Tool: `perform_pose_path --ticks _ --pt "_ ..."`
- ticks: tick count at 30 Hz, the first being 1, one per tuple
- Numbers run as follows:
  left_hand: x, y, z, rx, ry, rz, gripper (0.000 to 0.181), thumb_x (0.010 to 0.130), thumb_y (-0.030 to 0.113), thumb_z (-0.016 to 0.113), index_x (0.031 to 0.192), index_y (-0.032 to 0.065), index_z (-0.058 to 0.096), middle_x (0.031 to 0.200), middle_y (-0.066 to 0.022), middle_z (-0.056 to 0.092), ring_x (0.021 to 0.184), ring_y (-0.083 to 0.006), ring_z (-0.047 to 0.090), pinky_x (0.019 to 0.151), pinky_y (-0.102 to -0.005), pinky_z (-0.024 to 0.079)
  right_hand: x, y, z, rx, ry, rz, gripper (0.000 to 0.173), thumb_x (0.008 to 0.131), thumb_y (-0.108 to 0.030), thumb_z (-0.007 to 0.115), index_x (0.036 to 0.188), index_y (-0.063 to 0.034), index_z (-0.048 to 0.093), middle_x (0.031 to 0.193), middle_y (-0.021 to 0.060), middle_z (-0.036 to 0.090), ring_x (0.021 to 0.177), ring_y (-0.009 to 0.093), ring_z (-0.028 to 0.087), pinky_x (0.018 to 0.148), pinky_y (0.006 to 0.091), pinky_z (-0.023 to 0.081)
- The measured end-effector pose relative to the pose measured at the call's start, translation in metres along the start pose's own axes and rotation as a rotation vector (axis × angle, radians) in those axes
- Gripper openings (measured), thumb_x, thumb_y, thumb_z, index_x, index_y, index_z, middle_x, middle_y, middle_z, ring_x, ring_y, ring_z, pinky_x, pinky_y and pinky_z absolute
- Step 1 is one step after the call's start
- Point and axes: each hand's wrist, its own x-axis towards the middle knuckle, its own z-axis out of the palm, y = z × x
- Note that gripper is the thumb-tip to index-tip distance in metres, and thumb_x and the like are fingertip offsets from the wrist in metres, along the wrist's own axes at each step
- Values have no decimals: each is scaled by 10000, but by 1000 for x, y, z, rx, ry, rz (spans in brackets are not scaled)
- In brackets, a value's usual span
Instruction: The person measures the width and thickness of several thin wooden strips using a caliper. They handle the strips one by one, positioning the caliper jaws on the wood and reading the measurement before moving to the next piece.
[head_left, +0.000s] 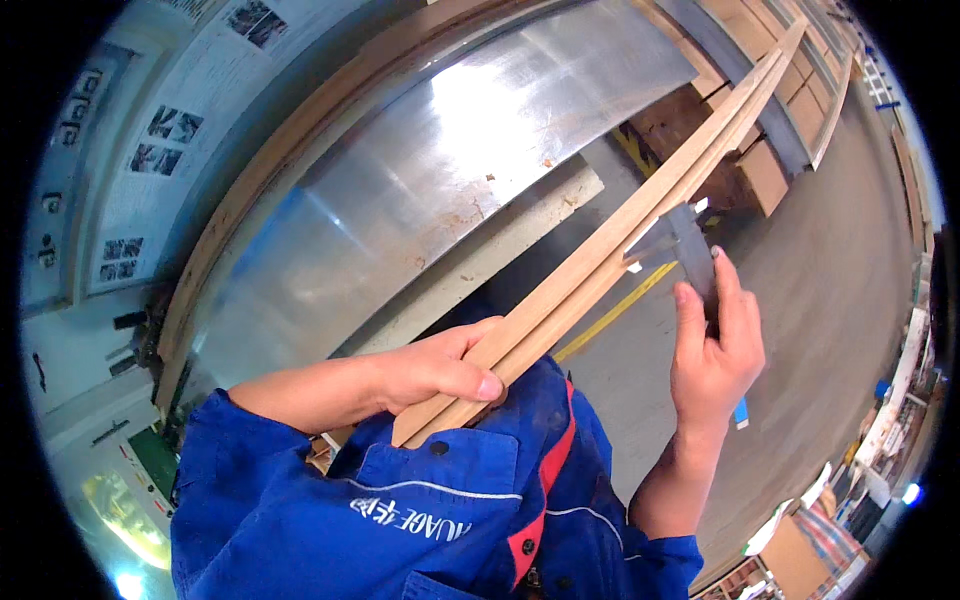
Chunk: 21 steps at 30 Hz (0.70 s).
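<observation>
A long grooved wooden strip (585, 279) runs slantwise from my chest to the far upper right. My left hand (442, 371) grips its near end, thumb on top and fingers beneath. In my right hand (718, 349) is a caliper (688, 244), held between thumb and fingers. The caliper's jaws are at the strip's right edge, about midway along it; whether they touch the wood I cannot tell. Its display is not visible from here.
A shiny metal machine table (360, 232) lies left of the strip, with small wood chips on it. Stacked wooden pieces (761, 176) and grey metal bars (784, 139) are at the upper right. A yellow line (619, 311) marks the grey floor (810, 300).
</observation>
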Motion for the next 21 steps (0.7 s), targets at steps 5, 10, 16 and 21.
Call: perform_pose_path --ticks 5,10,16,21 --pt "-12 18 17 57 31 -3 815 789 527 824 1335 25 487 849 -49 574 729 -137 578 607 -273 481 -13 -6 -9 20 17 -37 451 884 -82 803 1315 -38 679 839 77 600 705 169 569 631 295 467" --pt "-18 21 28 217 77 10 713 898 518 727 1325 -13 519 1124 -56 574 1043 -124 547 906 -276 476 -25 -8 -21 67 48 -92 441 897 -77 797 1314 -10 673 872 71 625 755 147 589 680 277 491" --pt "-20 11 59 100 56 -63 678 918 557 711 1266 2 538 1054 -54 593 993 -109 573 841 -258 499 -46 2 -29 244 64 12 412 908 -99 797 1289 10 683 926 85 658 800 153 609 741 284 510" --pt "-13 -4 96 118 80 17 632 906 532 727 1228 27 527 990 -77 600 862 -119 596 693 -275 514 -60 16 -43 318 97 114 405 915 -110 795 1281 21 682 963 74 683 840 146 628 774 288 521"
